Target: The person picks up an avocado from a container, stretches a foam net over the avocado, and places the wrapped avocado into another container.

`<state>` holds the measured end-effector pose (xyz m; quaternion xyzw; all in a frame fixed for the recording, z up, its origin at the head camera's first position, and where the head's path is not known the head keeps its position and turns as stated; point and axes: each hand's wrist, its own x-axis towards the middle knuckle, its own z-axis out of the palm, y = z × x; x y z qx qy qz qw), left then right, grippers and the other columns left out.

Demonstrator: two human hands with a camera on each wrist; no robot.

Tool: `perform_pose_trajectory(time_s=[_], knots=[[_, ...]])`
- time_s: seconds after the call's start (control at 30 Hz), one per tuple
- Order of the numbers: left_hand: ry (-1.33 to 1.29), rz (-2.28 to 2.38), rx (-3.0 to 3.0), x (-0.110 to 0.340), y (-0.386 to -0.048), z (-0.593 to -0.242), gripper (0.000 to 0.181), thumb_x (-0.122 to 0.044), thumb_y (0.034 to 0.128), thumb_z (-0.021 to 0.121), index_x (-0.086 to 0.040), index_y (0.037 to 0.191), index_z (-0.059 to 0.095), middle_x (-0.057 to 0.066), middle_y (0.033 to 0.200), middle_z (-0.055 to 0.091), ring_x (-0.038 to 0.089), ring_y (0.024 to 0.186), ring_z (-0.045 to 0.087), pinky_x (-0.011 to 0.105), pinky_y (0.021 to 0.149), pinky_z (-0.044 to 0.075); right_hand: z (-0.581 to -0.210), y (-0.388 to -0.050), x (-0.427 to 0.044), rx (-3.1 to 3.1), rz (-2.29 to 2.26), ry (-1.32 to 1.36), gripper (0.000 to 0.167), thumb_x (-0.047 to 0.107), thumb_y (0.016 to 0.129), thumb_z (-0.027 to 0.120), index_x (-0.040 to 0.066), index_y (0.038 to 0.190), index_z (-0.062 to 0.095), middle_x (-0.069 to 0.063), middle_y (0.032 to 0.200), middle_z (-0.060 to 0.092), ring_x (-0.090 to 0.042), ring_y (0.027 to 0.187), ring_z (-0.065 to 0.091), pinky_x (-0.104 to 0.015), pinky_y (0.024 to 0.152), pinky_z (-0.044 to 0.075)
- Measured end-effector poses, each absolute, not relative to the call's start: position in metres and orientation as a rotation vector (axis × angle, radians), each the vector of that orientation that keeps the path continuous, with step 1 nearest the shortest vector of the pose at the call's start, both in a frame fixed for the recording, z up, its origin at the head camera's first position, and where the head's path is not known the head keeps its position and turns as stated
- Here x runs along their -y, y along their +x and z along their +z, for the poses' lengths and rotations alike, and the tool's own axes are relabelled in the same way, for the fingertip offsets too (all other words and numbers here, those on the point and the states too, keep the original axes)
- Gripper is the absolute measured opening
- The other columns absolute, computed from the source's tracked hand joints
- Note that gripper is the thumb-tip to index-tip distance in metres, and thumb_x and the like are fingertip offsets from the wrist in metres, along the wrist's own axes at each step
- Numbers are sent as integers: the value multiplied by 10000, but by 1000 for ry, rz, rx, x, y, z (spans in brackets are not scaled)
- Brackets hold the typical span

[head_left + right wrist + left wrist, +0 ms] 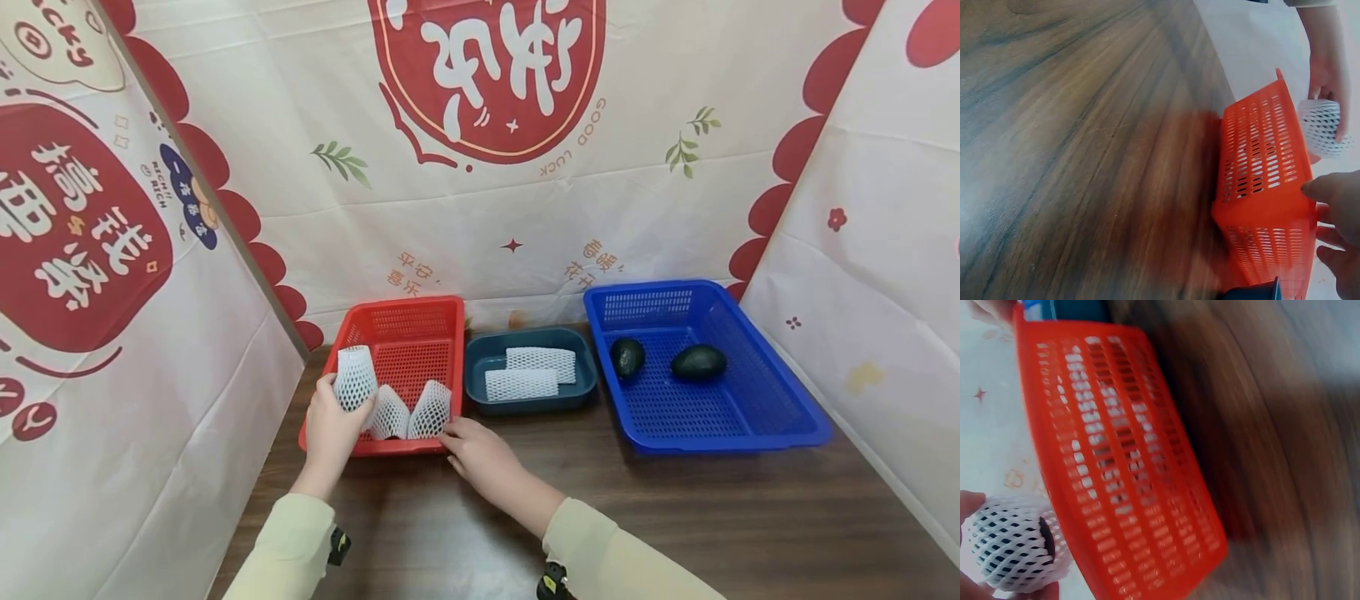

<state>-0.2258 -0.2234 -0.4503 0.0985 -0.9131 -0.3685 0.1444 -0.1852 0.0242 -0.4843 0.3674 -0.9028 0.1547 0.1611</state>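
Plainly, the left hand (333,421) has its grip around a white foam sleeve (356,377), thumb on one side and fingers on the other, with the sleeve's upper end standing clear above the fingers. A dark, rounded body shows through the mesh in the left wrist view, so the sleeve bulges around something. Sleeve and hand are over the near left part of the red basket (401,329), just inside its rim in the head view. The right hand (480,454) pinches that basket's rim at the near right corner.

Two more sleeved pieces (431,410) lean side by side in the basket, against its near wall and just right of the left hand's grip. Their netting is soft, with diamond-shaped openings, and dark colour shows behind it. The basket is rigid plastic, its walls pierced by rows of small slots. Next to it, a dark teal tray (532,407) with rounded corners holds two flat net sleeves (521,384). Farther right, a blue basket (652,417), also perforated, contains two smooth, dark green, egg-shaped avocados (699,362). The table (637,517) has streaky brown wood grain and a slight sheen.
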Motion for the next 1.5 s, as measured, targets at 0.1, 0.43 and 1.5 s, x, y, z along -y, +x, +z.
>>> perform_pose_trajectory(time_s=[0.1, 0.43, 1.5], knots=[[328, -949, 2738, 228, -235, -451, 825, -355, 824, 755, 8, 1417, 310, 251, 1218, 491, 410, 1086, 517, 596, 918, 443, -484, -187, -24, 2601, 464, 1023, 280, 95, 855, 735, 66, 1134, 720, -81, 1126, 642, -234, 1111, 570, -341, 981, 450], [407, -492, 3075, 235, -251, -459, 816, -333, 841, 721, 94, 1365, 265, 328, 1023, 479, 463, 926, 575, 619, 742, 509, -483, -186, -16, 2598, 496, 969, 220, 71, 867, 710, 56, 1085, 741, -67, 1041, 634, -211, 1024, 579, -317, 912, 480], [284, -317, 3263, 233, -272, -487, 524, -231, 775, 769, 137, 1070, 540, 259, 863, 444, 366, 724, 535, 531, 662, 540, -485, -197, -9, 2645, 493, 930, 93, 155, 885, 723, 162, 946, 793, 20, 871, 603, -132, 872, 519, -208, 734, 464]])
